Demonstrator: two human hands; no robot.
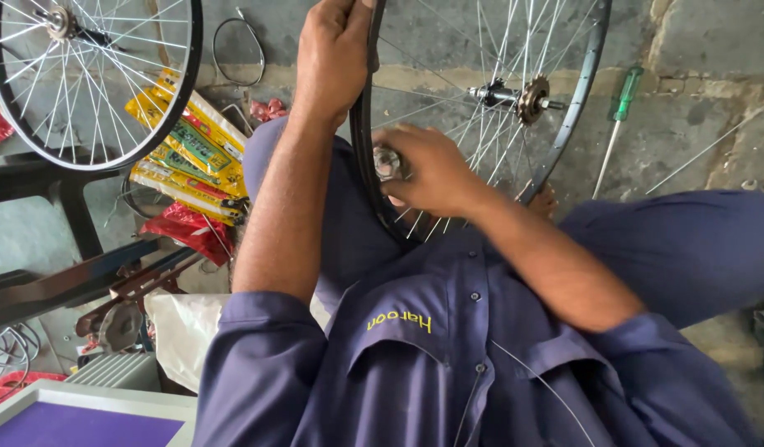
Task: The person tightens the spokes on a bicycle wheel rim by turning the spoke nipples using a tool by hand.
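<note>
two hands work one spoked bicycle wheel [514,108] in the upper middle of the frame: left hand [332,54] closed on its rim, right hand [423,170] pinching a small metal part at the rim, so spoke work looks unfinished.

The scene is lit by soft, even daylight. Only faint shadows are seen. The edges are bent a little, and moving parts are slightly blurred.
</note>
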